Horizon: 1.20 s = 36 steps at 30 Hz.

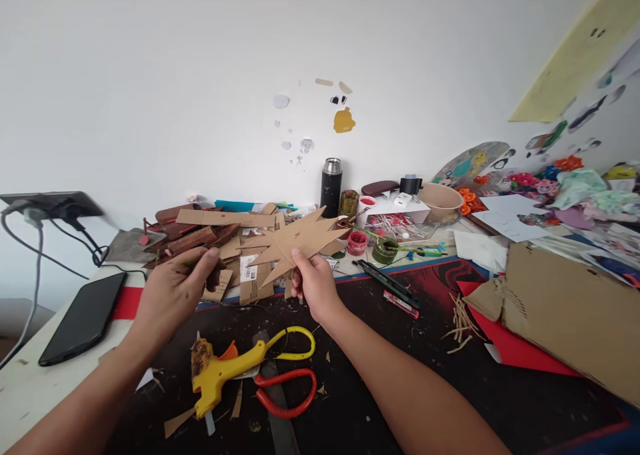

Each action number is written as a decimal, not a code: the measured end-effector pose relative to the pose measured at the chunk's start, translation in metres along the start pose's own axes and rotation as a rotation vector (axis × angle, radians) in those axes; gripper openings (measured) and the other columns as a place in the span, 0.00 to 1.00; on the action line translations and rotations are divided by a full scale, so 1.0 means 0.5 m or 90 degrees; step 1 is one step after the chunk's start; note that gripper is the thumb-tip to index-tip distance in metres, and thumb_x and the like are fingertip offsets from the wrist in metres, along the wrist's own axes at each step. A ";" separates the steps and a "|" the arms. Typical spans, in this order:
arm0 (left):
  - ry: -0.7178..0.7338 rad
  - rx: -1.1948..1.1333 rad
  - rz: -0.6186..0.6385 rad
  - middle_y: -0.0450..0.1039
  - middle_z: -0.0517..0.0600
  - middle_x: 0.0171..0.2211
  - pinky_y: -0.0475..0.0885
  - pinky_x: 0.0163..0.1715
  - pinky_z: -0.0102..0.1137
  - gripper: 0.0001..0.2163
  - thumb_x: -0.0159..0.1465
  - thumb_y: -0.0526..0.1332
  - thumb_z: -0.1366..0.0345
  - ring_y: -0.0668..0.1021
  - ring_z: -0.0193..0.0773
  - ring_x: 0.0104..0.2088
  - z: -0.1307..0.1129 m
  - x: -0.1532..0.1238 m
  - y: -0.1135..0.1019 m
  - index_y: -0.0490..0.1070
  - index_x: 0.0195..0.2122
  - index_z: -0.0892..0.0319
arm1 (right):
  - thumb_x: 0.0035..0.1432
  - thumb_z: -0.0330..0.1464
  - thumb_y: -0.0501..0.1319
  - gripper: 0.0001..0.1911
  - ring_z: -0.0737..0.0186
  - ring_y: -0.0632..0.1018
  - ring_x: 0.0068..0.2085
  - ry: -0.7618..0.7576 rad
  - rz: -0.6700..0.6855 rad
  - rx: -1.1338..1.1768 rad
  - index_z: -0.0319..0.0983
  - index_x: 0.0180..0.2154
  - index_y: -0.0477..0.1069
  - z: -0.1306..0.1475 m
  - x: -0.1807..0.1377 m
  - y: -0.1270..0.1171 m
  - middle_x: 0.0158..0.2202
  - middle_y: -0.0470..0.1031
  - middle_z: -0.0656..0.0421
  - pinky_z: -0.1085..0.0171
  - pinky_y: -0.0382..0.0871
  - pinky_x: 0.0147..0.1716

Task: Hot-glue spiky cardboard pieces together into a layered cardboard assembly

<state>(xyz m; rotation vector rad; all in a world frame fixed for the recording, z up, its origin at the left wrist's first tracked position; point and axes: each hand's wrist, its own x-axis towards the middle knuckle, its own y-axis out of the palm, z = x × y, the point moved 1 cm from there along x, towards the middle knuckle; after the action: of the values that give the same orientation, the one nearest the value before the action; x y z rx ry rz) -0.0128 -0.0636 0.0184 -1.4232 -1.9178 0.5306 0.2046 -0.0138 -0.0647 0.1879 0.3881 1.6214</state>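
Note:
In the head view, my right hand (317,283) grips a spiky, star-like cardboard cutout (297,234), with the thumb on its face and the fingers curled beneath. To the left, my left hand (177,283) hovers apart from the cutout. Its thumb and fingers are drawn together, their tips darkly stained; anything between them is too hidden to tell. Below the hands, a yellow glue gun (220,378) lies on the dark mat (390,375). Beside it are scissors (286,415) with one yellow and one red handle loop.
Cardboard scraps (255,282) and brown pieces (205,238) pile up behind the hands. A black flask (331,188), paint jars (385,250) and a box cutter (387,283) stand or lie further right. A phone (84,318) lies left, a large cardboard sheet (565,315) right.

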 end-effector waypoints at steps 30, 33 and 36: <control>0.546 0.132 0.224 0.82 0.58 0.66 0.80 0.66 0.49 0.28 0.73 0.69 0.47 0.85 0.59 0.64 0.041 -0.014 0.030 0.77 0.71 0.51 | 0.48 0.68 0.77 0.40 0.70 0.63 0.14 0.121 0.230 0.053 0.44 0.21 0.63 -0.032 -0.005 0.004 0.13 0.61 0.69 0.67 0.51 0.13; 0.563 0.161 0.189 0.83 0.57 0.65 0.81 0.64 0.47 0.22 0.77 0.61 0.61 0.86 0.55 0.62 0.046 -0.018 0.048 0.78 0.70 0.52 | 0.49 0.68 0.76 0.40 0.70 0.64 0.14 0.133 0.239 0.045 0.44 0.22 0.63 -0.032 -0.009 0.005 0.14 0.62 0.69 0.67 0.48 0.14; 0.545 0.138 0.136 0.85 0.56 0.61 0.84 0.59 0.43 0.24 0.75 0.56 0.69 0.89 0.51 0.56 0.053 -0.018 0.054 0.81 0.68 0.51 | 0.51 0.70 0.74 0.40 0.69 0.66 0.15 0.137 0.245 0.039 0.43 0.23 0.65 -0.028 -0.012 0.006 0.15 0.64 0.67 0.67 0.48 0.14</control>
<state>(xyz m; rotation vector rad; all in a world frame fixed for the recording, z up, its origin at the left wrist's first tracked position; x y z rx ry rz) -0.0124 -0.0616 -0.0204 -1.4012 -1.0097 0.1570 0.1974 -0.0216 -0.0761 0.1405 0.5945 2.0187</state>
